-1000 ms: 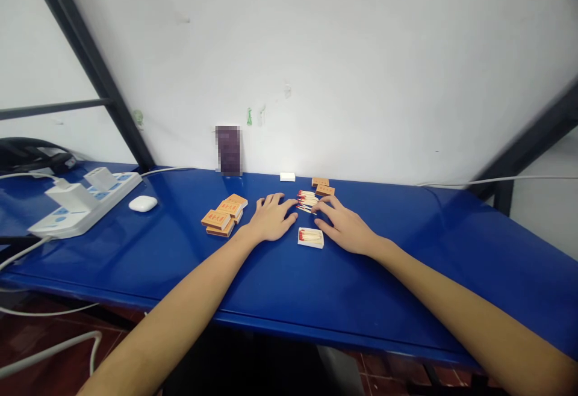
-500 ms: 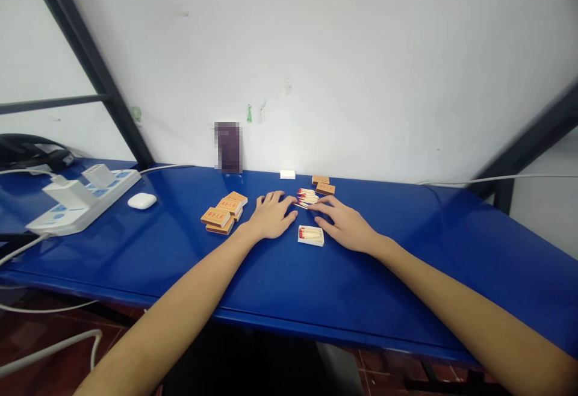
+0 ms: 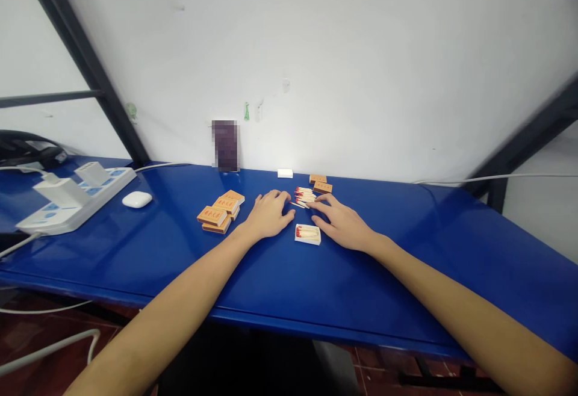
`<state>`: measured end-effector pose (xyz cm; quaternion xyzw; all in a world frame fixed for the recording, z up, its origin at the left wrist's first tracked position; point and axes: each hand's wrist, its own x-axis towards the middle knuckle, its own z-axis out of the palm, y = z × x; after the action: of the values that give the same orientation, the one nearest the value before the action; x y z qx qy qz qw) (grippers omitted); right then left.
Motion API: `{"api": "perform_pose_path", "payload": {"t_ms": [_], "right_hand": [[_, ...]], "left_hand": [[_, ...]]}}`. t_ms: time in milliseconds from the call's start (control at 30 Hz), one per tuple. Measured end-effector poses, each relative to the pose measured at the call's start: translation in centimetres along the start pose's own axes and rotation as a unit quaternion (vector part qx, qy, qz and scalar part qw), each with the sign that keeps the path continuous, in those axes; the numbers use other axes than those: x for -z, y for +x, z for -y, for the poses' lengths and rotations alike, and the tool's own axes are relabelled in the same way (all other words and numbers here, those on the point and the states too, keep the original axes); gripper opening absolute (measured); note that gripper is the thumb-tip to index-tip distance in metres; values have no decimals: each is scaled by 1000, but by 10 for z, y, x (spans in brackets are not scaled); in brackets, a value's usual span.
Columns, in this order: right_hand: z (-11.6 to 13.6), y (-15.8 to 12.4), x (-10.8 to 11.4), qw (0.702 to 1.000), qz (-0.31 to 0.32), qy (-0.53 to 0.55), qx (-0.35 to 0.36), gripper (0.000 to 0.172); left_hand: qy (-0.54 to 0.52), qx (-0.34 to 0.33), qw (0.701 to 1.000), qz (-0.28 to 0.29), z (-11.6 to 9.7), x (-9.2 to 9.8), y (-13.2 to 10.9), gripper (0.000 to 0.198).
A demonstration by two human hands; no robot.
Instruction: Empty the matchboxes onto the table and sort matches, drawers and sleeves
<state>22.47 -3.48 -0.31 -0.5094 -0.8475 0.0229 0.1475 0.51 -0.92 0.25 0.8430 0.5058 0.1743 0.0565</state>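
Red-tipped matches [image 3: 305, 195] lie in a loose pile on the blue table, between my two hands. My left hand [image 3: 271, 213] rests on the table left of the pile, fingers apart and holding nothing visible. On the pile's right side, my right hand [image 3: 339, 221] has its fingers spread, with the fingertips at the match ends. Just in front of the hands sits a white matchbox tray [image 3: 308, 242] with several matches in it. Left of my left hand are stacked orange matchboxes [image 3: 215, 216].
Two more orange matchboxes [image 3: 323, 188] and a small white box [image 3: 285, 173] lie near the wall. At the left are a white earbud case [image 3: 137, 199] and a power strip [image 3: 76, 215] with plugs. The blue table's front edge [image 3: 289, 327] runs below my forearms.
My left fingers have drawn back slightly from the matches, leaving a small gap. My right hand stays almost in place by the pile. The whole view has shifted a little.
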Motion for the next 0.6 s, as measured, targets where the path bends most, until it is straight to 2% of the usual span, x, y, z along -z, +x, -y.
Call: {"api": "perform_pose_path", "payload": {"t_ms": [233, 433, 600], "right_hand": [[0, -1, 1, 1000, -1, 4, 6, 42], [0, -1, 1, 1000, 1, 3, 6, 41], [1, 0, 1, 1000, 5, 5, 0, 43]], "left_hand": [[-5, -3, 1000, -25, -1, 2, 3, 27], [-5, -17, 1000, -22, 0, 1, 3, 30], [1, 0, 1000, -14, 2, -2, 2, 35]]}}
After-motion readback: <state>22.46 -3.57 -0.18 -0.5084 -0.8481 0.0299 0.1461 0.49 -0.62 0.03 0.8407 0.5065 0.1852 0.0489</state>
